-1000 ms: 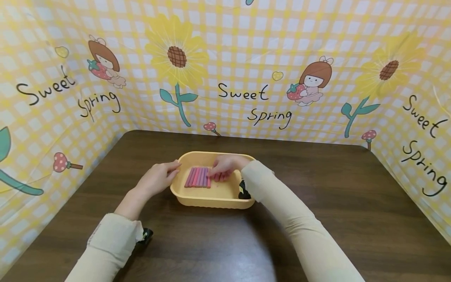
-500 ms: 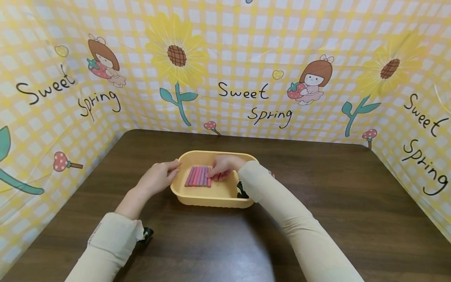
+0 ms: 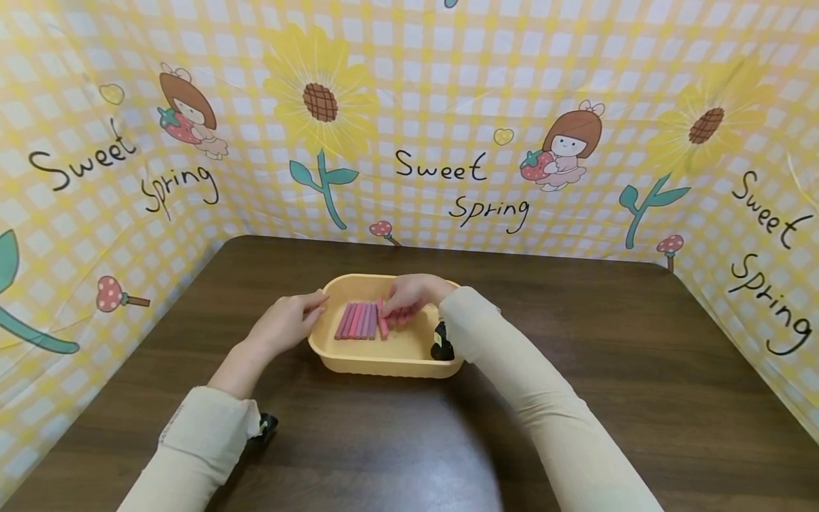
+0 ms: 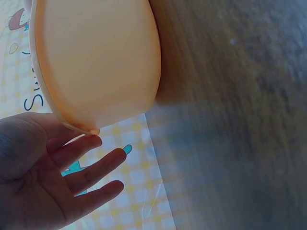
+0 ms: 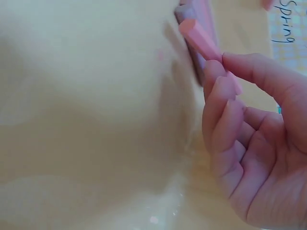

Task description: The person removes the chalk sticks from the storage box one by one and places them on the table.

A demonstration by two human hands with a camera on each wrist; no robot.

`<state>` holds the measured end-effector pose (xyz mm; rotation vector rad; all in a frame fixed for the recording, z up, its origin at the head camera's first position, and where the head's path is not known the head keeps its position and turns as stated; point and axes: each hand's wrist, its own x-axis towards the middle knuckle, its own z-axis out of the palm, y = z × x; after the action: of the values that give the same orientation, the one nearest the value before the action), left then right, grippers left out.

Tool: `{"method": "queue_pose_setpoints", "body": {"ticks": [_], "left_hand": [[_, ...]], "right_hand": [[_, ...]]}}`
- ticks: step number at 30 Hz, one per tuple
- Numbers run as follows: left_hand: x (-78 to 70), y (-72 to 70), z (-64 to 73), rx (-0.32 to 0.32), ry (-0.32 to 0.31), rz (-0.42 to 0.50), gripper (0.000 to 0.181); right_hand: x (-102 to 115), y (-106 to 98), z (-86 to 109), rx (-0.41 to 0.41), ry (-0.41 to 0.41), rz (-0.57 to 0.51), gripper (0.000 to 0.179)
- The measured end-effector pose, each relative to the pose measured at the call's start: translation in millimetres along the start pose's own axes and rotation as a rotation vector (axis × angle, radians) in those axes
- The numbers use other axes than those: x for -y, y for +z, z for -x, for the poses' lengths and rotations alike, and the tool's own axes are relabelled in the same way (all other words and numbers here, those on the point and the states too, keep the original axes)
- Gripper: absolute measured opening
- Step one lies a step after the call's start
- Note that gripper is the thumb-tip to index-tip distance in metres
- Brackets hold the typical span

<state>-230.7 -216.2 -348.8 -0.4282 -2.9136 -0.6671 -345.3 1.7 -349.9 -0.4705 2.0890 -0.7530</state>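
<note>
A yellow plastic basin (image 3: 390, 368) stands on the table, holding a row of pink and purple sticks (image 3: 356, 321) that look like chalk or crayons. My right hand (image 3: 412, 295) is inside it, pinching one pink stick (image 5: 204, 40) between thumb and fingertips. That stick is tilted, one end raised beside a purple stick (image 5: 194, 60) in the right wrist view. My left hand (image 3: 284, 323) holds the basin's left rim at its fingertips; in the left wrist view several fingers spread loosely below the rim (image 4: 72, 127).
The dark wooden table (image 3: 358, 455) surrounds the basin. A patterned yellow check cloth (image 3: 422, 92) hangs behind and at both sides. Black wrist cameras sit at the left cuff (image 3: 265, 428) and by the right sleeve (image 3: 441, 343). Pink specks mark the basin floor (image 5: 96, 96).
The rightmost pink stick has come away from the row and tilted, now pinched in my right hand, which has shifted slightly right and up. My left hand stays on the rim.
</note>
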Motion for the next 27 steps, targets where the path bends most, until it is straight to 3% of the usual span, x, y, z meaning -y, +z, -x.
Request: {"method": "queue_pose_setpoints", "body": {"ticks": [8, 27], "left_hand": [[1.5, 1.3, -0.2, -0.003, 0.013, 0.004, 0.033], [3.1, 2.2, -2.4, 0.018, -0.004, 0.007, 0.034]], "right_hand": [[-0.7, -13.2, 16.2, -0.055, -0.049, 0.046, 0.020], [-2.7, -30.8, 49.5, -0.085, -0.111, 0.006, 0.020]]}}
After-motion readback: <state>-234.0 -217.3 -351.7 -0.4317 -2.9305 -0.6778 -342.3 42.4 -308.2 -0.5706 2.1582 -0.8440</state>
